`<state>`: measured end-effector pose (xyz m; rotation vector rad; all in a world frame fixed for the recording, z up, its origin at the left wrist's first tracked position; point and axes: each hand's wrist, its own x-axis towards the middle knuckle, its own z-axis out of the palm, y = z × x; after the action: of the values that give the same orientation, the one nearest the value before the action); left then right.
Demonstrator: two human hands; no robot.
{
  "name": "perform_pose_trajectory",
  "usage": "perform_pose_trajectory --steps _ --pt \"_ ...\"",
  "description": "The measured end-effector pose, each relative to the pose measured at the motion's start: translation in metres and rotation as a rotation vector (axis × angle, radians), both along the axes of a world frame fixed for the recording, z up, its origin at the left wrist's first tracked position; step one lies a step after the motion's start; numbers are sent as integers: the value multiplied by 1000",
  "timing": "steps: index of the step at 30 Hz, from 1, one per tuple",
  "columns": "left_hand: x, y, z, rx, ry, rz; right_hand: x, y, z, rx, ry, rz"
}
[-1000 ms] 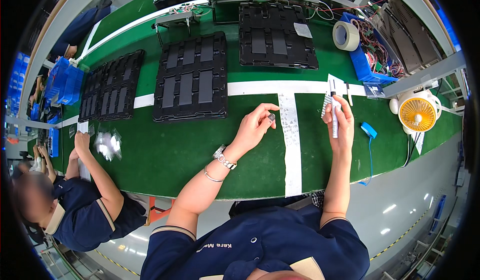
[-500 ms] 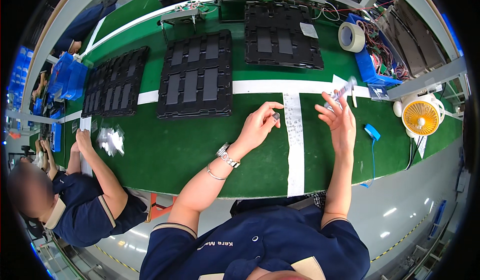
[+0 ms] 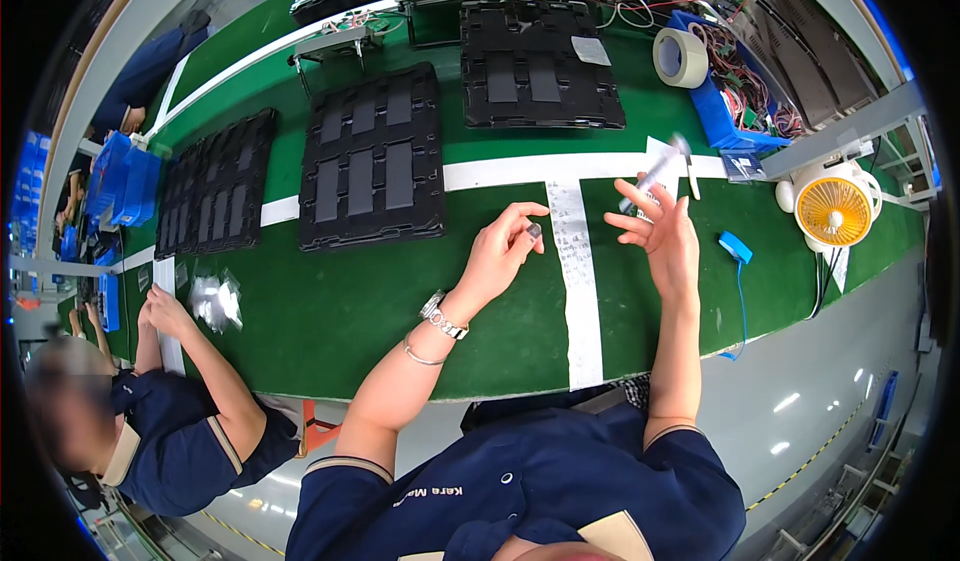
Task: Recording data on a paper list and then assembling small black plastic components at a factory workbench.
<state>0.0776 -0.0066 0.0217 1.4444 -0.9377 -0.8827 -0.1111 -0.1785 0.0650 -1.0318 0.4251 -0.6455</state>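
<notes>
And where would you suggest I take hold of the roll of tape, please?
Probably the left rim of the roll of tape, coming from the left: it seems to stand on edge, hole exposed, while the blue bin crowds its right side.

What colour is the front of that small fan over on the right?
The fan's front is yellow-orange; it shows in the head view.

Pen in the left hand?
No, the motion-blurred pen is at the spread fingers of the right hand, while the left hand pinches a small dark object.
</notes>
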Motion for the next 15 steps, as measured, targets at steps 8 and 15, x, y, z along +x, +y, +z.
perform_pose_trajectory --steps 8,15 --pt "0 -1 0 -10 16 -3 -1 -3 -12 -240 172 -28" --pt "0 -2 -5 -22 16 12 0 3 2 16 78 -18"
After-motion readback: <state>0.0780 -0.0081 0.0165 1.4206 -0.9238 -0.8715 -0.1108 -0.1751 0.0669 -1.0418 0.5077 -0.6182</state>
